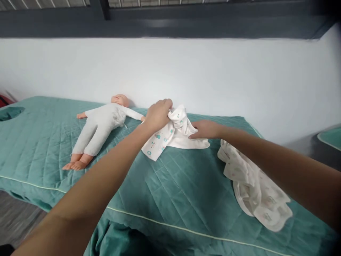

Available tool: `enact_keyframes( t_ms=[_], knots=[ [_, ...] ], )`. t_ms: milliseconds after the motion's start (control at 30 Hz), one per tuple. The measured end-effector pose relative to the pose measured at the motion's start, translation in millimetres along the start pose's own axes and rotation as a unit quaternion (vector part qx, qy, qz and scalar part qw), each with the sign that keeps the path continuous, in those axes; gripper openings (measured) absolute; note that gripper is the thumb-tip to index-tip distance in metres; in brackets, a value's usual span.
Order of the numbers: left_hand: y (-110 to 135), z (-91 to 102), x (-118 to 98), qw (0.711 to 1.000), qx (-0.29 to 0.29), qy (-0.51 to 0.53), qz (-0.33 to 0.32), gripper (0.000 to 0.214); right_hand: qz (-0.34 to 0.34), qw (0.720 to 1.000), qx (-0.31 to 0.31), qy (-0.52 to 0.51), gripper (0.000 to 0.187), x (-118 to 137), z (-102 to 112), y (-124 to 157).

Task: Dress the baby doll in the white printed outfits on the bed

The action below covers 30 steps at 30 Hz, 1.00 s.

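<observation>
A small white baby garment [182,140] with teal prints lies bunched on the green quilted cover. My left hand [158,114] is closed on its upper left part, where the fingertips are partly hidden. From the right, my right hand [205,129] pinches the cloth near its other side. The garment's exact shape is hard to make out because it is folded over. Left of it, a baby doll [102,119] in a white cloth body lies on its back, one arm reaching close to my left hand.
Beneath my right forearm lies a second crumpled white printed cloth [255,188]. The green quilted bed [170,199] has a pale piped front edge, and a hole at its far left. A white wall [170,71] rises directly behind, with a dark frame [165,25] above.
</observation>
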<state>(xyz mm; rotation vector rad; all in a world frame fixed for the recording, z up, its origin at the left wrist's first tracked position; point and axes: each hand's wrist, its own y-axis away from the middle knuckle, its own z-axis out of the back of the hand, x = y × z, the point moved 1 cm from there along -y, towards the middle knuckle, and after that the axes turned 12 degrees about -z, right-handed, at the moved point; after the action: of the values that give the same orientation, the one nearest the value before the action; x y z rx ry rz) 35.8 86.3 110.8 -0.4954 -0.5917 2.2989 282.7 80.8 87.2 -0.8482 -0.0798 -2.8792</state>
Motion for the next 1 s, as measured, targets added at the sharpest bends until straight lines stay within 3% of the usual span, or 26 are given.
enact_keyframes(
  t_ms=[67,133,233,333,433,533,633,700,800,900,967,1000],
  knots=[
    [-3,23.0,-16,0.997,-0.072,0.011,-0.014,0.013,0.003,0.999,0.047,0.019,0.045,11,15,15],
    [-4,42.7,-29,0.99,-0.143,0.007,-0.011,0.012,-0.009,0.998,0.047,0.027,0.046,23,34,30],
    [-5,65.3,-48,0.975,-0.222,-0.016,-0.001,0.016,-0.015,0.997,-0.078,0.018,0.057,42,64,53],
    [-8,80.6,-67,0.967,-0.253,-0.041,0.002,0.019,-0.01,0.985,-0.17,0.0,0.055,59,86,75],
    [-10,88.0,-87,0.972,-0.231,-0.049,0.001,0.018,-0.047,0.978,-0.126,-0.162,0.052,69,90,95],
    [-12,86.4,-105,0.978,-0.207,-0.023,-0.009,0.013,-0.087,0.932,-0.046,-0.35,0.046,79,78,111],
    [-13,77.9,-123,0.979,-0.199,0.037,0.008,0.01,-0.055,0.882,-0.005,-0.469,0.044,94,60,123],
    [-12,72.3,-133,0.978,-0.181,0.098,0.031,0.012,-0.012,0.864,0.027,-0.502,0.047,104,50,130],
    [-6,71.2,-144,0.969,-0.107,0.221,0.04,0.018,0.025,0.865,0.062,-0.497,0.048,110,38,135],
    [7,78.0,-146,0.931,-0.014,0.365,0.011,0.025,0.045,0.868,0.061,-0.49,0.042,105,30,132],
    [20,81.3,-140,0.907,-0.002,0.422,-0.004,0.027,0.049,0.866,0.057,-0.494,0.04,100,27,126],
    [26,81.2,-135,0.904,-0.027,0.427,-0.003,0.028,0.046,0.866,0.054,-0.496,0.039,98,26,122]
  ],
)
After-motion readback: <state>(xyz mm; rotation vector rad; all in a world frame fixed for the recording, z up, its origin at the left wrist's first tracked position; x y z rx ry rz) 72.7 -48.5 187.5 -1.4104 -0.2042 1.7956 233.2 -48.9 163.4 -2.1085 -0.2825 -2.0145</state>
